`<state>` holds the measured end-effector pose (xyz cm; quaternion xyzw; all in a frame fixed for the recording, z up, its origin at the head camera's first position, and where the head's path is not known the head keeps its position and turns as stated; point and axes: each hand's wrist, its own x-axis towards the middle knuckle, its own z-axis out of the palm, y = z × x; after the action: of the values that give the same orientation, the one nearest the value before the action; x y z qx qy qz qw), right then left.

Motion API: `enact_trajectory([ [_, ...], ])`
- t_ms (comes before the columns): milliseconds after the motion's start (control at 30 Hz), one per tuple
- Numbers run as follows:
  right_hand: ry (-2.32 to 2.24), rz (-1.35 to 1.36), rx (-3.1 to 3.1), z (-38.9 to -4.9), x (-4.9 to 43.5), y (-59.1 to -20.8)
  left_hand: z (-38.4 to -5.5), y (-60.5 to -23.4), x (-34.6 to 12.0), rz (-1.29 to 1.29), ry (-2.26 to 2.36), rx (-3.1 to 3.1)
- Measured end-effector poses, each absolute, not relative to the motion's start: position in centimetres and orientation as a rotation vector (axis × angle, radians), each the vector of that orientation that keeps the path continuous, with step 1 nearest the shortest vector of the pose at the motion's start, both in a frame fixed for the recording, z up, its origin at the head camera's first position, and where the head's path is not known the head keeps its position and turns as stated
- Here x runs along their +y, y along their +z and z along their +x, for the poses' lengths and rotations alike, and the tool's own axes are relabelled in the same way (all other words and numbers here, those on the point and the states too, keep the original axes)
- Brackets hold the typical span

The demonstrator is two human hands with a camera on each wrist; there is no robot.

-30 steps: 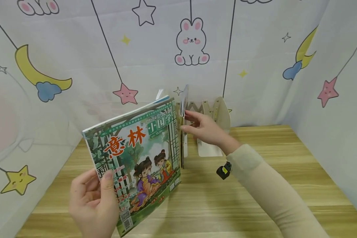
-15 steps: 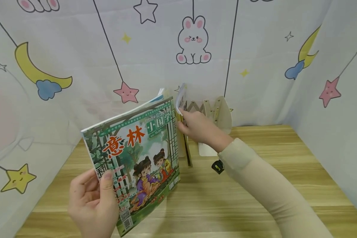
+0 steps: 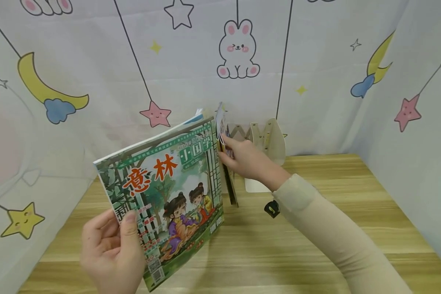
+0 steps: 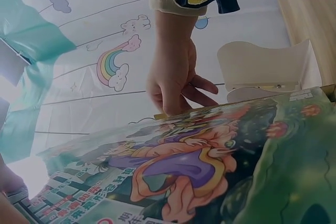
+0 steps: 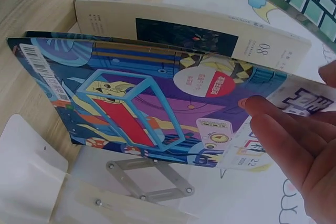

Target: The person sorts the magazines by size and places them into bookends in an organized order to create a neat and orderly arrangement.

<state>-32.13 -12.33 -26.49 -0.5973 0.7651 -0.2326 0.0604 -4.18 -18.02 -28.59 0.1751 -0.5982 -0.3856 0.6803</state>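
Observation:
A green magazine (image 3: 183, 175) with two cartoon figures on its cover is gripped at its left edge by my left hand (image 3: 112, 249), thumb on the front. Behind its right side, my right hand (image 3: 251, 163) pinches the upper near edge of a blue and purple magazine (image 5: 152, 98). That magazine stands upright at a slight tilt on the table. Close beside it stands a cream-coloured book (image 5: 110, 19) with a dark picture on its spine. In the head view the green magazine hides much of this standing row.
A cream expanding bookend (image 3: 277, 143) with a scissor lattice stands right of the standing magazines, its base plate (image 3: 257, 185) flat on the wooden table (image 3: 353, 228). A black strap device (image 3: 272, 208) hangs at my right sleeve. Patterned curtains (image 3: 191, 61) enclose the back and sides.
My right hand has shifted left and its fingers have closed on the blue and purple magazine, whose top now leans further left. The left hand has drifted slightly left with the green magazine.

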Motion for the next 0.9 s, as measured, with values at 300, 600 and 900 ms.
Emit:
enact_trajectory([
  [300,-0.77,-1.747,2.24,-33.3,-11.0,-26.9,-4.3,-28.3,-17.5,0.388,-0.903,-1.293],
  [600,-0.879,-1.719,2.416,-34.9,-9.6,-26.5,-4.9,-28.4,-17.0,0.29,-0.977,-1.336],
  [900,-0.844,-1.589,2.618,-36.8,-8.2,-27.0,-6.2,-28.6,-16.5,0.205,-1.026,-1.344],
])
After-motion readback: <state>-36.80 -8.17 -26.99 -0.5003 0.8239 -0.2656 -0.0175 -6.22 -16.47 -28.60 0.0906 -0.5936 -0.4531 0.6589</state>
